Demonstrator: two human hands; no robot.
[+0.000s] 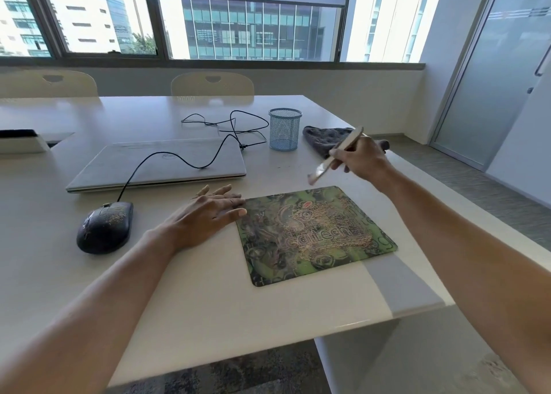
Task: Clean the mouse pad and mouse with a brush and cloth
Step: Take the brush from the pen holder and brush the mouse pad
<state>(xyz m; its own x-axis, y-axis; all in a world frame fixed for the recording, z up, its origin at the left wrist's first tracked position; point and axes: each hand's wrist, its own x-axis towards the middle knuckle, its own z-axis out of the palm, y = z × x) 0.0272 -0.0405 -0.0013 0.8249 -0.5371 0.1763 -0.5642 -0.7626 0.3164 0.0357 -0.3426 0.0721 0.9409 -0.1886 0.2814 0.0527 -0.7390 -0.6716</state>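
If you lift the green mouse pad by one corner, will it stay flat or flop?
Probably flop: the mouse pad looks thin and lies flat on the table. It is likely light too. The crumbs scattered on it would likely slide off when it tilts.

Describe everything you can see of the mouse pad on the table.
The mouse pad is a thin rectangle with rounded corners, printed in green and dark swirls with pale lettering. Small tan crumbs cover its middle and right part. It lies flat, slightly skewed, on the white table near the right edge. The open left hand rests beside it, fingers at its far left corner. The brush held in the right hand hovers above its far edge, not touching.
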